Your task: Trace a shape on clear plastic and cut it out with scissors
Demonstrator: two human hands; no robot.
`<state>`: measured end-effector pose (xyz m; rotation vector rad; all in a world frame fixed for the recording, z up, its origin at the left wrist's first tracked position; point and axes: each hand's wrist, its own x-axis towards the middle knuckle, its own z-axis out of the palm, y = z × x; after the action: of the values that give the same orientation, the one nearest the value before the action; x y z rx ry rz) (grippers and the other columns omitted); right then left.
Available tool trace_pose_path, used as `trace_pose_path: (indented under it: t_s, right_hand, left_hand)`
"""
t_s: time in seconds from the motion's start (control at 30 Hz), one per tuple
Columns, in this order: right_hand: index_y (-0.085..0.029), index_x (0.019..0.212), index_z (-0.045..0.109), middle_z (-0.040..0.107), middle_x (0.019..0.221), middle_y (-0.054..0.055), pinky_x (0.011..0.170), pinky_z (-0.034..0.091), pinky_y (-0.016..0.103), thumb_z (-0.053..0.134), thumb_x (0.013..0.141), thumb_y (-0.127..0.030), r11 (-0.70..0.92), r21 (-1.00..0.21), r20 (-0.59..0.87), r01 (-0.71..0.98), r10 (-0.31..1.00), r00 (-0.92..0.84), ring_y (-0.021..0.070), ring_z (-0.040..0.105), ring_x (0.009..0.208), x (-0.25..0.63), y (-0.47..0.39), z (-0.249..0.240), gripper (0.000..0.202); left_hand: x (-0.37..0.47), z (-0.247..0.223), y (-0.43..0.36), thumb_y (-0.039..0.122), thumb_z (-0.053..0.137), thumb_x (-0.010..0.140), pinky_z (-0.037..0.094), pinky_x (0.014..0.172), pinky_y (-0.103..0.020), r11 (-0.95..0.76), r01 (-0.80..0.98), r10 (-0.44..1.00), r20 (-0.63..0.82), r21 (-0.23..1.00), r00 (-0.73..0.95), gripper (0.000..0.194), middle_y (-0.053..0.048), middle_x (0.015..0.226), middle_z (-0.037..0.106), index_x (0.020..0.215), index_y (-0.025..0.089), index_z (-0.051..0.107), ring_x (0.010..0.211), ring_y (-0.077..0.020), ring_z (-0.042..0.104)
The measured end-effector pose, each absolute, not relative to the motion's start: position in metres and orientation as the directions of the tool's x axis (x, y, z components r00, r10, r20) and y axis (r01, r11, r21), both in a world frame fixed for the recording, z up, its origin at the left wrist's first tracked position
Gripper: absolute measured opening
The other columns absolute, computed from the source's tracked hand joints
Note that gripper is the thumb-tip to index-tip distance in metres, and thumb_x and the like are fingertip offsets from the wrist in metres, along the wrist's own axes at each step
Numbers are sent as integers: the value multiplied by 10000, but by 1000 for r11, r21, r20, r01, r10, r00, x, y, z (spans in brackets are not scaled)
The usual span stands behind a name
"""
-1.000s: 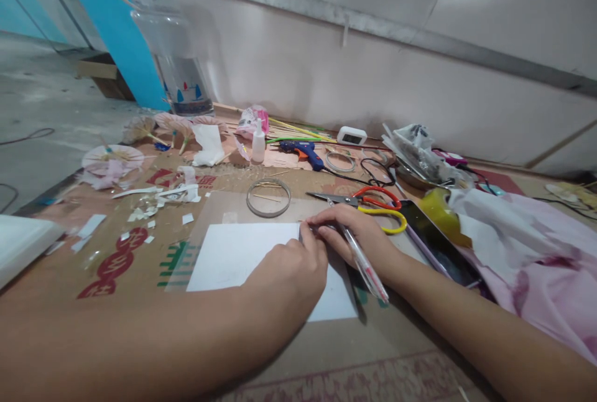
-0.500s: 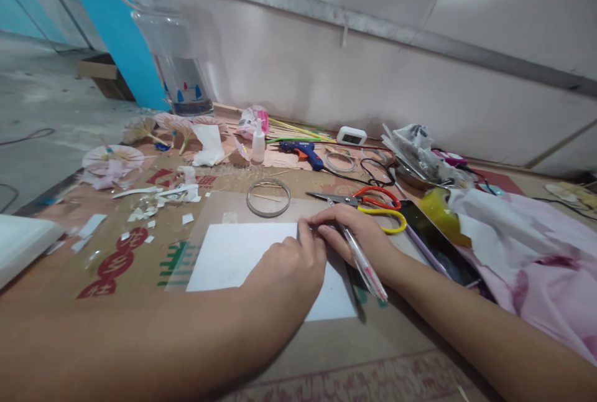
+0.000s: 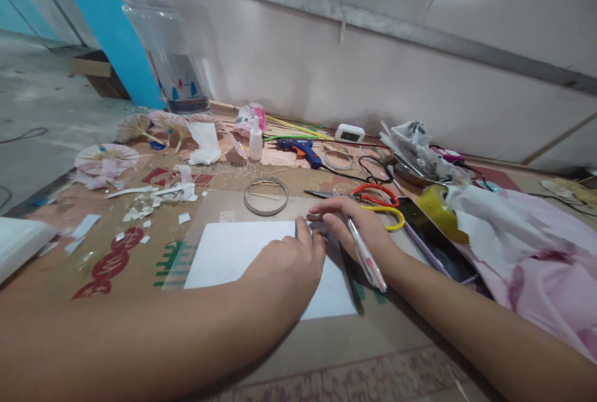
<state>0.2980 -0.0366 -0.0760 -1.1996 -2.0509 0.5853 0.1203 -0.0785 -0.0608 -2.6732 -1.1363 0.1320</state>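
Note:
White paper lies on a clear sheet over cardboard. My left hand rests on the paper with its fingers bent and pressed down near the top edge; what is under its fingertips, if anything, is hidden. My right hand is beside it at the paper's upper right, with a clear pen held between thumb and index finger, its rear end pointing toward me. Just beyond the right hand are scissors with red and yellow handles. A grey ring lies beyond the paper, with thin sticks inside it.
A blue glue gun, a small white bottle and a white timer stand behind. At right are a phone and pink cloth. Paper scraps and a water jug are at left.
The fingers of my right hand have lifted and parted slightly from my left fingertips, the pen still held. The whole view has shifted a little.

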Motion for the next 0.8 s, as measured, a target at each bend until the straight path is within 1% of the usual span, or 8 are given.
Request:
trace_pose_path:
  t_s: [0.1, 0.2, 0.27, 0.33, 0.4, 0.47, 0.57, 0.8]
  right_hand:
    - [-241, 1164, 597, 727, 1008, 67, 835, 555, 361, 462, 993, -476, 412, -808, 317, 420, 906, -279, 202, 707, 922, 302, -37, -77, 321]
    - [-250, 1191, 617, 697, 982, 64, 825, 546, 357, 363, 1004, -544, 478, -792, 378, 379, 873, -309, 200, 681, 919, 304, -37, -75, 431]
    - [-245, 1095, 670, 677, 950, 58, 833, 524, 359, 343, 1021, -489, 540, -716, 427, 443, 840, -335, 200, 658, 910, 304, -37, -73, 415]
    - [-234, 1029, 670, 669, 935, 51, 823, 510, 354, 413, 1006, -379, 539, -671, 422, 510, 843, -334, 198, 649, 886, 302, -38, -72, 295]
    - [-228, 1020, 612, 662, 926, 39, 769, 512, 328, 507, 945, -275, 471, -703, 368, 533, 882, -295, 187, 647, 842, 300, -37, -72, 137]
    - [-227, 976, 537, 640, 885, 21, 702, 507, 293, 560, 887, -227, 410, -758, 315, 508, 911, -266, 170, 633, 787, 299, -36, -74, 91]
    - [-227, 887, 478, 599, 810, 0, 643, 485, 260, 582, 854, -219, 396, -781, 286, 483, 914, -287, 150, 597, 726, 298, -35, -75, 110]
    - [-221, 835, 513, 601, 771, -3, 615, 453, 259, 619, 849, -240, 436, -737, 331, 517, 899, -286, 144, 570, 693, 298, -34, -77, 109]
  left_hand:
    - [121, -58, -77, 49, 431, 863, 533, 457, -266, -675, 694, 723, -39, -250, 690, 515, -359, 1344, 523, 1369, 31, 523, 632, -218, 710]
    - [122, -57, -76, 54, 426, 864, 530, 447, -275, -681, 689, 718, -42, -248, 694, 527, -364, 1346, 516, 1383, 36, 511, 627, -226, 709]
    - [121, -58, -77, 56, 429, 863, 530, 445, -280, -678, 691, 720, -37, -251, 693, 531, -365, 1349, 516, 1389, 35, 505, 620, -226, 706]
    - [121, -59, -78, 54, 432, 860, 531, 444, -284, -671, 696, 726, -34, -256, 687, 538, -363, 1353, 515, 1393, 32, 500, 612, -225, 702]
    - [120, -60, -79, 51, 433, 856, 527, 437, -283, -672, 693, 724, -37, -260, 688, 546, -363, 1355, 512, 1398, 26, 491, 608, -224, 699]
    - [120, -61, -79, 52, 431, 855, 523, 430, -282, -679, 686, 718, -39, -262, 695, 553, -369, 1352, 511, 1405, 18, 479, 604, -224, 696]
    - [120, -59, -80, 53, 424, 859, 525, 432, -287, -682, 683, 717, -53, -263, 695, 551, -378, 1355, 499, 1406, 20, 479, 605, -226, 696]
    - [122, -54, -79, 36, 420, 857, 526, 429, -288, -681, 683, 721, -78, -264, 688, 569, -373, 1361, 494, 1424, 38, 464, 586, -219, 689]
